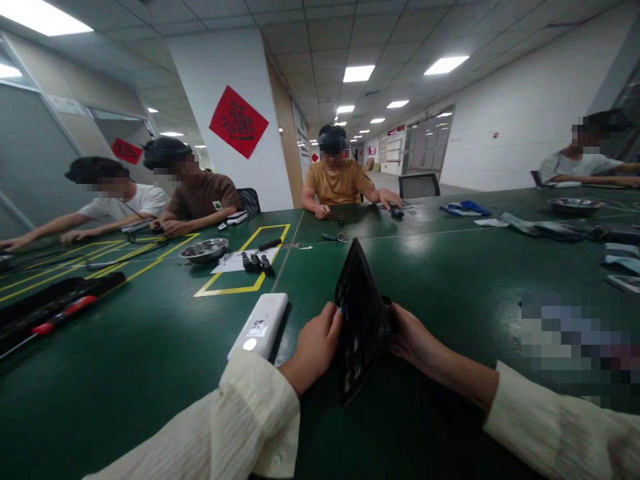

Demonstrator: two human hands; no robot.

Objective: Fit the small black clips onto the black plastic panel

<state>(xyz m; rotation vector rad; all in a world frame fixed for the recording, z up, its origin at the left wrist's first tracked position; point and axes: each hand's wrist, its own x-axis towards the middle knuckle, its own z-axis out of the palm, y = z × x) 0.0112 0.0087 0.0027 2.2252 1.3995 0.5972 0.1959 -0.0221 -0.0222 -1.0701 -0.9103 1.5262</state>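
I hold a flat black slotted panel (361, 320) on edge above the green table (150, 360), tilted so that its top corner points away from me. My left hand (315, 347) is closed on its left edge, thumb up against the face. My right hand (415, 340) grips the right edge from behind, its fingers mostly hidden by the panel. Both wrists wear cream sleeves. A white power bank (260, 325) lies on the table just left of my left hand.
A metal bowl (204, 251), a white paper with small black parts (256, 262) and a yellow taped rectangle lie ahead. Red-handled tools (63, 315) sit in a black tray at left. Several seated people work around the table; another bowl (575, 204) is far right.
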